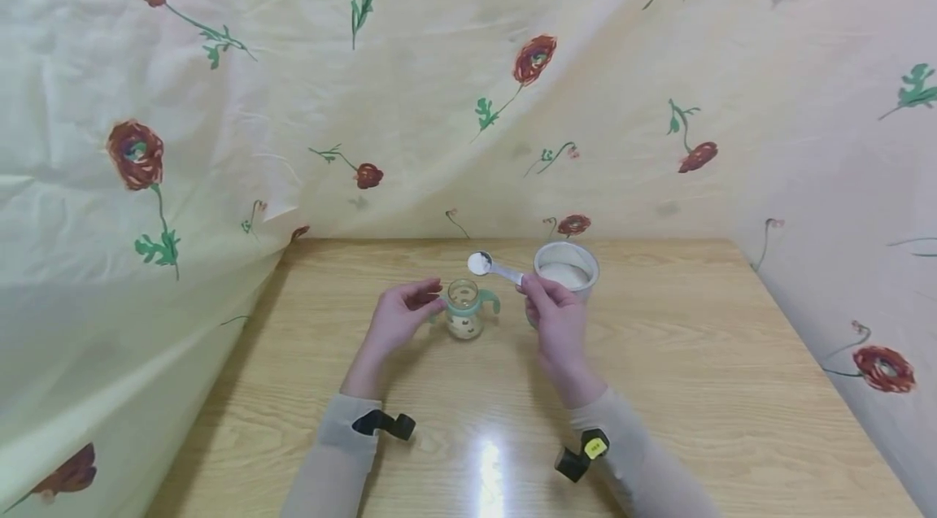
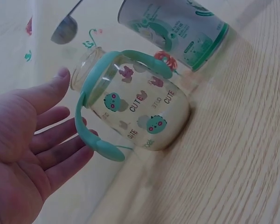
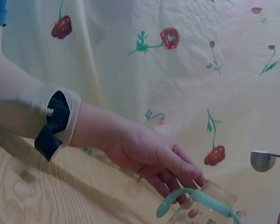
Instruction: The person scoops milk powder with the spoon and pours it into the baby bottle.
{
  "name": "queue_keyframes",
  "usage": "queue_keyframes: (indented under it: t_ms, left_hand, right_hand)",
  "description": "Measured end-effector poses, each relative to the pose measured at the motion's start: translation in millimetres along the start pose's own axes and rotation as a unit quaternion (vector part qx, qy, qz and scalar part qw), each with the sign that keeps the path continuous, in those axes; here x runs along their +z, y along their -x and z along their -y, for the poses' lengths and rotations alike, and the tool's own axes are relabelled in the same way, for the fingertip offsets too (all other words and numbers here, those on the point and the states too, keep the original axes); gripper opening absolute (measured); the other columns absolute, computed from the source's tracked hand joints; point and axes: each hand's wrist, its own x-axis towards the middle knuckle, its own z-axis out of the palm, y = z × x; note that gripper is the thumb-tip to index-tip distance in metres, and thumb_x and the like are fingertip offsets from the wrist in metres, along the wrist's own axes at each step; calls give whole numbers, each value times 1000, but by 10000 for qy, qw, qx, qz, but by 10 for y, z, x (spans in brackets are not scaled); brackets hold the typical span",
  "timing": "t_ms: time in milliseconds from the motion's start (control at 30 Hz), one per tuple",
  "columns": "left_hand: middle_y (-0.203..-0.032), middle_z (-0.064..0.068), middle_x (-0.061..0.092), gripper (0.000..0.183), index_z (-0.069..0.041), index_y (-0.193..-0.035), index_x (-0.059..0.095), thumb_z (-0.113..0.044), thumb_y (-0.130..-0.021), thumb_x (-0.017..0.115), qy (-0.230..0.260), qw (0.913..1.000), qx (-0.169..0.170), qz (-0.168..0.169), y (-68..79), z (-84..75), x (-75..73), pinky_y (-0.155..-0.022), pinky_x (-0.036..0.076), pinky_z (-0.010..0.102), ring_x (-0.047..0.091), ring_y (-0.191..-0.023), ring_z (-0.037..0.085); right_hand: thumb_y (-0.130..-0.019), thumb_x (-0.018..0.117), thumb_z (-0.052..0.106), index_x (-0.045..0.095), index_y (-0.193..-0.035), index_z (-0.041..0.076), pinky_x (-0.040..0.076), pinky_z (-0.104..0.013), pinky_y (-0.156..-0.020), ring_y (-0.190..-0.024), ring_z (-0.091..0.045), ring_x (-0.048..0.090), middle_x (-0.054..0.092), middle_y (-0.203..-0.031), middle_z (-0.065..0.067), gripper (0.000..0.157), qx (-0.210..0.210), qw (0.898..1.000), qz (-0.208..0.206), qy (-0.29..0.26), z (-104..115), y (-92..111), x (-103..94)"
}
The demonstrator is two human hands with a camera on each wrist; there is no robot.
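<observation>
A clear baby bottle [image 1: 464,328] with green side handles [image 2: 102,77] and printed animal faces stands upright on the table, its neck uncapped. Something pale lies inside it near the bottom. Beside the bottle is my left hand [image 1: 401,313], fingers loosely bent and thumb near the neck; whether a fingertip touches the handle I cannot tell. My right hand [image 1: 562,316] pinches the handle of a measuring spoon [image 1: 481,263], whose bowl carries white powder above the bottle's level. Behind the right hand, a can [image 1: 542,254] of white powder stands without a lid.
A wooden table [image 1: 673,355] lies under everything. Flower-printed cloth [image 1: 439,95] hangs behind it and along both sides. The green-and-white printed can [image 2: 177,28] stands to the right of the bottle.
</observation>
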Motion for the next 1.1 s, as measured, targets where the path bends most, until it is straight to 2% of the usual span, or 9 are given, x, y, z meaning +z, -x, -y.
queue_keyframes:
  t_ms: [133,267,533,733,1100]
  left_hand:
    - [-128,15,75,46,2,-135,70,-12,-94,84,-88,9999,-69,-20,1,33,16,-98,62,37,75,-112,30]
    - [-124,13,77,43,-1,-130,75,-12,-91,87,-192,9997,-120,-12,2,59,29,-98,62,39,75,-109,29]
    - [-118,11,79,33,-4,-123,79,-11,-91,86,-471,9989,-64,-9,-30,79,28,-95,63,38,76,-105,24]
    - [-116,12,80,29,-4,-120,80,-9,-92,86,-609,9981,-59,-19,-52,38,5,-95,63,42,76,-104,26]
    - [-114,11,80,28,-4,-119,81,-9,-92,86,-607,9982,-3,-7,-34,46,21,-92,64,40,76,-101,24]
  right_hand:
    - [-100,78,13,77,-101,7,57,-18,-72,-77,-8,63,78,-90,2,6,79,9995,25,307,-47,-17,-46]
    - [-100,78,12,76,-106,6,58,-19,-71,-77,-10,64,79,-93,0,8,118,9981,48,599,-105,-33,-73]
    - [-98,80,13,76,-106,1,54,-19,-65,-74,-13,63,80,-90,-2,14,-204,9943,79,1043,-125,-67,-48]
    - [-97,82,16,76,-106,-3,53,-20,-62,-70,-13,61,80,-89,0,22,-574,9896,180,1306,-94,-77,-19]
    - [-98,82,19,78,-104,-1,56,-23,-66,-77,-15,67,81,-94,-3,21,-858,9777,457,1860,-93,-73,-66]
